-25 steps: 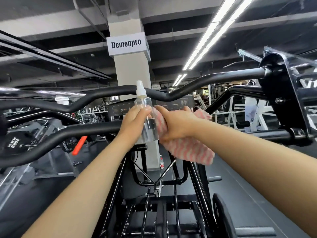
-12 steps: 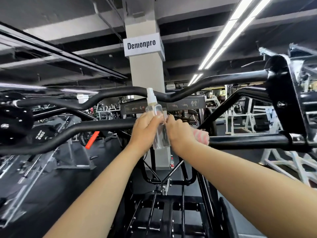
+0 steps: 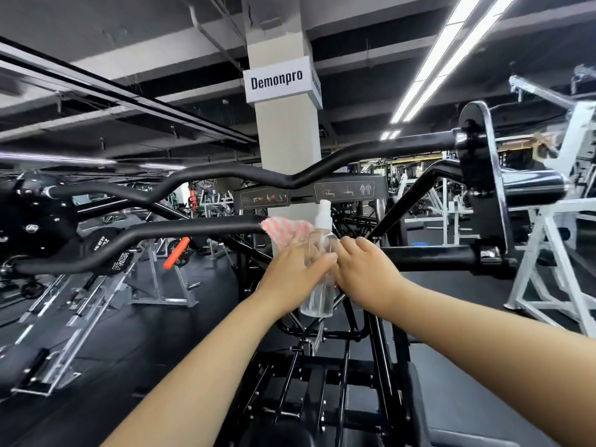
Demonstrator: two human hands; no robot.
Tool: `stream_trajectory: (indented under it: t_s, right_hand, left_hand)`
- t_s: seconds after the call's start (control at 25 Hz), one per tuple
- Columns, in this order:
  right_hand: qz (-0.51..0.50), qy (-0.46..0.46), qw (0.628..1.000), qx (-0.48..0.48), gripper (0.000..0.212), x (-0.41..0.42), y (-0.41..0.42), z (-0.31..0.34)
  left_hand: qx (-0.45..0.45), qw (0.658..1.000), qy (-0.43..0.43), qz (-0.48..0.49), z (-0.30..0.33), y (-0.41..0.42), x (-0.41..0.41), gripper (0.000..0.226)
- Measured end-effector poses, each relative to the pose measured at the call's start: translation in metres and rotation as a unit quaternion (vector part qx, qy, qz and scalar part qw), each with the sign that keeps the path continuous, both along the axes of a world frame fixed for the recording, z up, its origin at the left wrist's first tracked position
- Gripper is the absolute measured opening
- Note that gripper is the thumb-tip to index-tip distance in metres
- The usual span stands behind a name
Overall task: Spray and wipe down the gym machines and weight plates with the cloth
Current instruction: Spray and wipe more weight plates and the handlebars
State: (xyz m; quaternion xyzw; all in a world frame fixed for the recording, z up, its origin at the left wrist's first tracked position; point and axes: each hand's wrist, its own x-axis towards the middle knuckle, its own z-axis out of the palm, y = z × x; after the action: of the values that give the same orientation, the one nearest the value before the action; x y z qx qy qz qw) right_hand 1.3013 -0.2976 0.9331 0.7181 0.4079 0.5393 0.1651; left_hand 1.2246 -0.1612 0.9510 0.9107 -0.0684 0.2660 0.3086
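A clear spray bottle (image 3: 319,285) with a white nozzle stands upright between my two hands, in front of the machine's lower black bar (image 3: 432,258). My left hand (image 3: 295,274) holds the bottle with its thumb across the front. It also pinches the pink-and-white striped cloth (image 3: 285,232), which sticks up behind its fingers against the bar. My right hand (image 3: 366,272) sits against the bottle's right side, fingers curled over it and the bar; its thumb is hidden. A wavy upper bar (image 3: 290,179) runs above.
A concrete pillar (image 3: 287,140) with a "Demonpro" sign stands behind the machine. A black end plate (image 3: 480,175) closes the bars at right. Weight plates (image 3: 103,250) and an orange handle (image 3: 175,253) are at left, white frames (image 3: 548,269) at right. Black frame tubes (image 3: 322,382) lie below.
The cloth has passed from my right hand to my left and now sticks up left of the bottle. Both hands have moved right along the lower bar.
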Motion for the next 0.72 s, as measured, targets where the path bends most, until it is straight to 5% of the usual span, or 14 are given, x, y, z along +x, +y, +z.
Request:
stream_trajectory:
  t_s: [0.16,0.28,0.4,0.6,0.72]
  right_hand:
    - [0.041,-0.01,0.998,-0.049,0.019,0.012,-0.062,0.002]
    - [0.038,-0.002,0.996,-0.075,0.016,0.008,-0.105,0.008]
    - [-0.014,0.017,0.996,-0.083,0.032,0.0,-0.149,0.016]
    - [-0.192,0.119,0.964,-0.142,0.054,-0.028,-0.179,0.048]
    - [-0.179,0.255,0.943,-0.118,0.078,-0.036,-0.158,0.061]
  left_hand:
    - [0.011,0.999,0.035,-0.019,-0.007,-0.036,-0.004,0.059]
    - [0.033,0.998,0.039,-0.021,-0.012,-0.064,0.0,0.071]
    - [0.072,0.996,0.041,-0.025,-0.016,-0.096,0.002,0.091]
    - [0.059,0.997,0.027,-0.049,-0.007,-0.131,0.01,0.084]
    - [-0.025,0.999,0.024,-0.042,-0.001,-0.131,0.013,0.057]
